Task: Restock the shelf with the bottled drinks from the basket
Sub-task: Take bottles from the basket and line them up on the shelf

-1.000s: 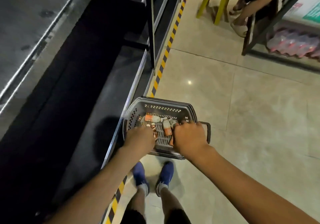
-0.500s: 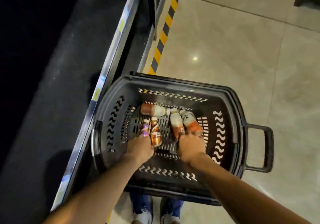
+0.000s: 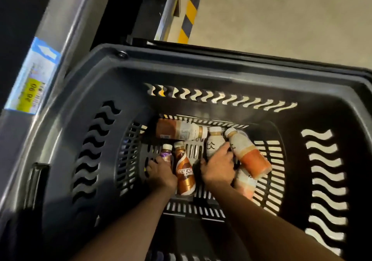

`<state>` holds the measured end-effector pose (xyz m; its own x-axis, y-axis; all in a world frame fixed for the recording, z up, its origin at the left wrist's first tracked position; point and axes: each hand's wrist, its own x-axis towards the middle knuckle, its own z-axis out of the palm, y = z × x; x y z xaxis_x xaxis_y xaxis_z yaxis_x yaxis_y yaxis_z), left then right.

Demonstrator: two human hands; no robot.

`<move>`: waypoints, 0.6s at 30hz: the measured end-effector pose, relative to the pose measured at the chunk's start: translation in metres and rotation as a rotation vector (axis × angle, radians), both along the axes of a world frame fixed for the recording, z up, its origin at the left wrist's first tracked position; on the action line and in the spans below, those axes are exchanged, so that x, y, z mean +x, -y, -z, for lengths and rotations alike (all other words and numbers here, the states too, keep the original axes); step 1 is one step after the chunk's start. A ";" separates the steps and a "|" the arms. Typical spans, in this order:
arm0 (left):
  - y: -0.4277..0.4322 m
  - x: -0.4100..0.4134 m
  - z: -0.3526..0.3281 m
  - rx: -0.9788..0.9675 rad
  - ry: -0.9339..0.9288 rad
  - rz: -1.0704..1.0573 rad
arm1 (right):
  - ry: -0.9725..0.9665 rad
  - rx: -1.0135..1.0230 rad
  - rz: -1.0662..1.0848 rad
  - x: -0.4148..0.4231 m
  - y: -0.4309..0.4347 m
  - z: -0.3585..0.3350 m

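Right grip [image 3: 218, 166]: fingers curled over the lower body of the white bottle [image 3: 213, 139], thumb on its near left side. The bottle lies flat on the basket bottom with its cap pointing away, not yet lifted. Left grip [image 3: 161, 173]: closed round the small purple bottle [image 3: 166, 153], with only the cap and shoulder showing past the knuckles; it is also down in the basket. Change from half a second back: both hands have moved from the bottle bases up onto the bodies, and the head has dropped close over the basket; the bottles lie as they did. Judgement: both grasps look made, so the lift to the shelf comes next and the restocking is at an early stage. The brown coffee bottle [image 3: 184, 173] lies between the two hands, touching the left wrist. The orange bottle [image 3: 250, 157] lies tilted just right of the right grip, resting across a pale bottle [image 3: 245, 183] beneath it. A sixth bottle [image 3: 179, 130] lies crosswise at the far side. The basket [image 3: 201, 61] is dark slotted plastic. At left runs the shelf edge [image 3: 66, 25] with its price label [image 3: 32, 79]; the shelf itself is too dark to read. Beyond are pale floor [image 3: 281, 19] and striped tape [image 3: 191, 8].
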<state>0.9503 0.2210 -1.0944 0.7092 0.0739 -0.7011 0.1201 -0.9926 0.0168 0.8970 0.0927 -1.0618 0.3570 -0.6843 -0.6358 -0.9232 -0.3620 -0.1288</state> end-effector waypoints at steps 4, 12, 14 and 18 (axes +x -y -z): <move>-0.007 0.004 0.006 -0.027 0.044 0.026 | 0.118 0.044 0.167 -0.006 0.004 0.018; -0.010 0.003 -0.067 -0.247 -0.093 -0.178 | 0.210 0.355 0.407 -0.034 0.015 -0.067; -0.004 0.002 -0.117 -0.324 -0.126 -0.219 | 0.228 0.387 0.382 -0.040 0.017 -0.122; 0.022 0.001 -0.268 -0.542 -0.183 -0.366 | 0.322 0.482 0.397 -0.045 0.026 -0.266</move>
